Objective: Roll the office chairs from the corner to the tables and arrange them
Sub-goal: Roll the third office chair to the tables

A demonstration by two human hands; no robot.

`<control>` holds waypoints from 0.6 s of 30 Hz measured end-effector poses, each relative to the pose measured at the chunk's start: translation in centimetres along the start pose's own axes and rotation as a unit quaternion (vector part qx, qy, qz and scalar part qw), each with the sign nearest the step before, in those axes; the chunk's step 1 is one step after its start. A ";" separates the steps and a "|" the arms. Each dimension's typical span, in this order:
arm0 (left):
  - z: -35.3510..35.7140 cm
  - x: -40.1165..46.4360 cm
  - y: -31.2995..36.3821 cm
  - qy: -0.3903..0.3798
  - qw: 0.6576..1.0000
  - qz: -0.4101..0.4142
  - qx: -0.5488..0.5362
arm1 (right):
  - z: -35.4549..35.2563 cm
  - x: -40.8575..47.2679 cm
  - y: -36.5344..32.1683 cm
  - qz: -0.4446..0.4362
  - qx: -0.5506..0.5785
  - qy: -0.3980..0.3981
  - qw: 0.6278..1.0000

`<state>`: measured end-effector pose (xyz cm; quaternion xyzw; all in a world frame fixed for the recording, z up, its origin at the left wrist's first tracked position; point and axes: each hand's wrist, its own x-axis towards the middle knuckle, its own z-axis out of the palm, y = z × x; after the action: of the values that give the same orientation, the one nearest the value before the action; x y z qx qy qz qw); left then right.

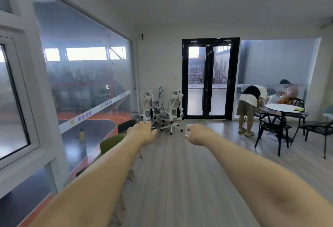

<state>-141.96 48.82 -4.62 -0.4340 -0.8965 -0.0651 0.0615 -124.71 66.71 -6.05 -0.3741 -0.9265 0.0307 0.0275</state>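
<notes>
At far corner, 12 o'clock: three white office chairs (163,110) clustered, untouched.
L hand (144,133) and R hand (197,134) both extended fwd over wood floor (180,181), holding nothing; fingers loosely curled, relaxed. Chairs sit beside black glass door (210,79). Round white table (284,108) w/ black chairs at 2 o'clock; person bent over nearby.

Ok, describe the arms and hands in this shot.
Both arms are bare from forearm to fingertips: no sleeves show in the frame. The left hand and right hand wear no gloves, and no watch, bracelet or ring can be seen on either. No markings or tattoos are visible on the forearms.
</notes>
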 end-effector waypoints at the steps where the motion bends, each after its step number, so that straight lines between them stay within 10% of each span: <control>1: 0.5 3.0 -0.3 0.004 1.000 0.002 -0.002 | -0.1 2.9 0.2 -0.002 0.000 0.005 1.000; 18: 9.4 52.6 4.1 -0.014 0.993 0.112 0.013 | -0.9 48.2 9.6 0.049 -0.008 0.053 0.997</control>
<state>-171.60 93.43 -4.80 -0.5320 -0.8435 -0.0399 0.0614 -152.65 107.09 -4.56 -0.4200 -0.9047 0.0046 0.0717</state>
